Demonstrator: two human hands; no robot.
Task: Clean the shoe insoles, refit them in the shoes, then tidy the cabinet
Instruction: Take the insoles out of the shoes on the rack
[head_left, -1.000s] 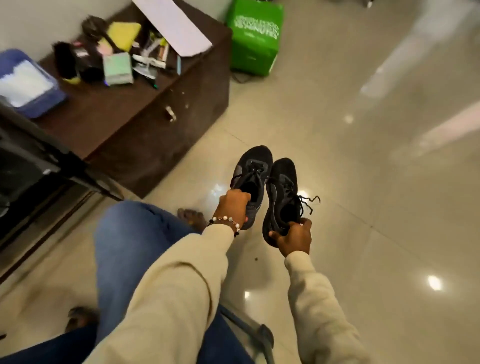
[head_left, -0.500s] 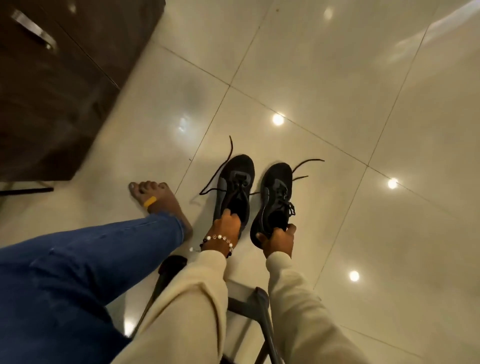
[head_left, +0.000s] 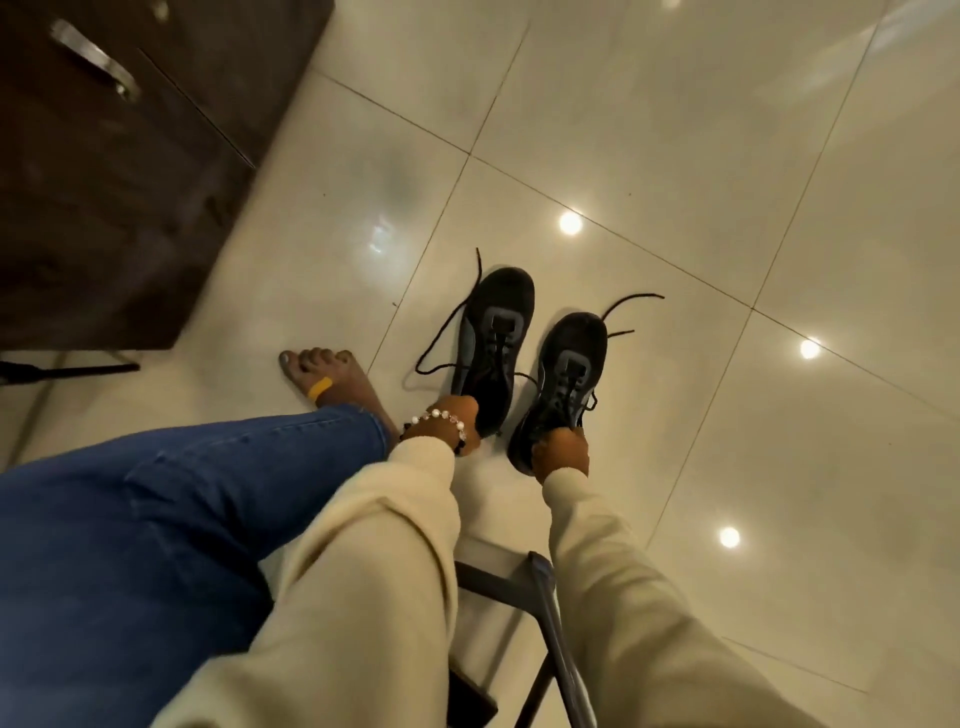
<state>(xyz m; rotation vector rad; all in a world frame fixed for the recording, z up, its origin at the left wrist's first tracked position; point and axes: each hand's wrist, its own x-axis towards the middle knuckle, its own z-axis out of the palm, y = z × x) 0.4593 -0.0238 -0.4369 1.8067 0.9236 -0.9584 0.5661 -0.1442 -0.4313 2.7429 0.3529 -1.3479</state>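
Both black lace-up fabric shoes (head_left: 530, 358) now sit lower, on the glossy tiled floor (head_left: 675, 156) right of the dark wooden cabinet (head_left: 130, 182), left hand (head_left: 456, 415) and right hand (head_left: 563, 451) clamped on their heels, suggesting set-down.

glossy floor tiles (head_left: 675, 130), matt cloth shoes (head_left: 496, 332)

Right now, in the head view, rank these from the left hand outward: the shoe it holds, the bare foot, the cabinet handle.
1. Left shoe: gripped by the left hand.
2. Bare foot: on the floor, just left.
3. Cabinet handle: far upper left.
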